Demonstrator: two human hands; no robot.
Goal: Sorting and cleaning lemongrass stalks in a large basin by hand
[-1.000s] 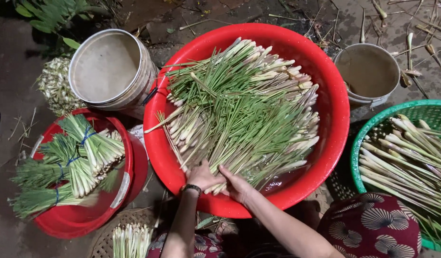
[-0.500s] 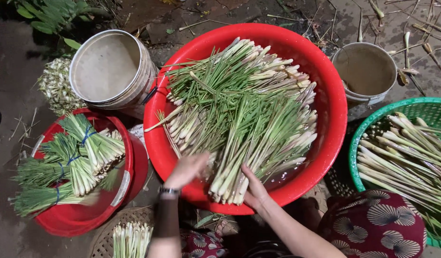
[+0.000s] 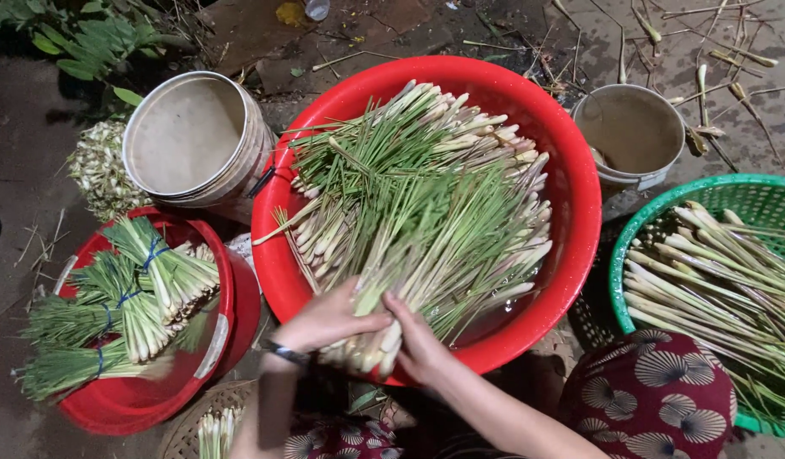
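Observation:
A big red basin (image 3: 571, 161) holds a heap of lemongrass stalks (image 3: 426, 187) lying in a little water. At its near rim both my hands close around one handful of stalks (image 3: 377, 336), root ends toward me. My left hand (image 3: 328, 319), with a dark band on the wrist, grips the handful from the left. My right hand (image 3: 418, 344) grips it from the right. The handful hangs partly over the rim.
A smaller red basin (image 3: 218, 336) at left holds tied lemongrass bundles (image 3: 124, 297). Behind it stands a pale bucket (image 3: 188, 140), and a second bucket (image 3: 630, 132) sits at back right. A green basket (image 3: 715, 191) of stalks is at right, above a patterned fabric knee (image 3: 664, 391).
My hands have come together on one handful and drawn it toward me over the near rim. Half a second ago the left hand was apart from the right.

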